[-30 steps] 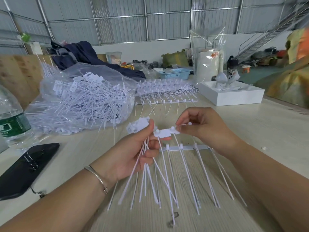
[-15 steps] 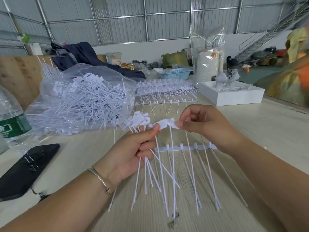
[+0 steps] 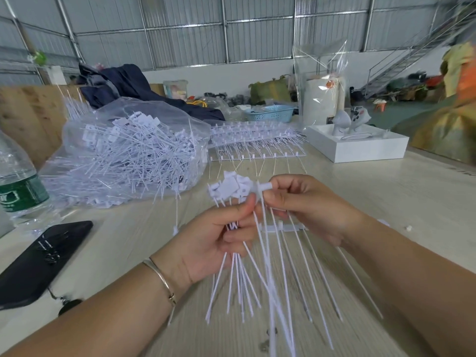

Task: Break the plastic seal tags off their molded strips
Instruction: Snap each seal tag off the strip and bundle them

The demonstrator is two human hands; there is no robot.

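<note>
A water bottle (image 3: 18, 186) stands at the table's (image 3: 386, 191) left edge, with a black phone (image 3: 41, 261) lying just in front. A white tray (image 3: 360, 148) sits toward the far right edge. A blue basket (image 3: 270, 113) and dark clothing (image 3: 134, 86) lie at the far edge.

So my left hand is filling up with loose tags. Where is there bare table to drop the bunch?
The widest bare table lies right of your right hand, in front of the white tray. A smaller patch sits between the phone and your left hand. Farther left is crowded by the bag of tags and the bottle.
</note>
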